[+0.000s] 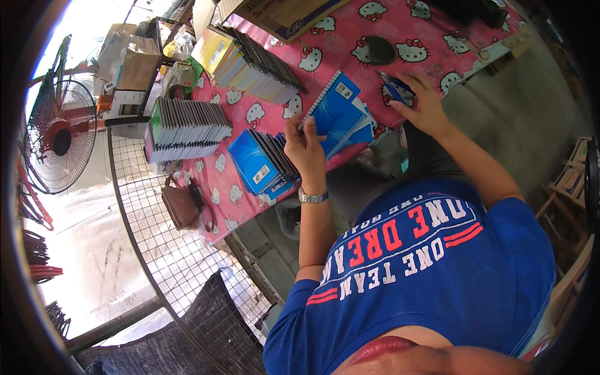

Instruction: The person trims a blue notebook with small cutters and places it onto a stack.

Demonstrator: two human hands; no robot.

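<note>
My left hand (304,147), with a metal watch on its wrist, has its fingers closed at the lower end of the wire spiral of a blue notebook (338,103). That notebook lies tilted on top of other blue notebooks (360,135) at the table's near edge. In my right hand (426,105), just right of them, is a pair of small pliers (397,89) with dark blue handles; the fingers wrap around it and partly hide it. Left of my left hand sits a stack of blue spiral notebooks (253,164), bindings facing it.
A pink patterned cloth (244,187) covers the table. Stacks of yellow (256,69) and grey-edged notebooks (187,128) stand farther left. A dark oval object (380,50) and a cardboard box (290,17) lie at the back. A brown bag (182,205) hangs near the left corner, beside a wire grid.
</note>
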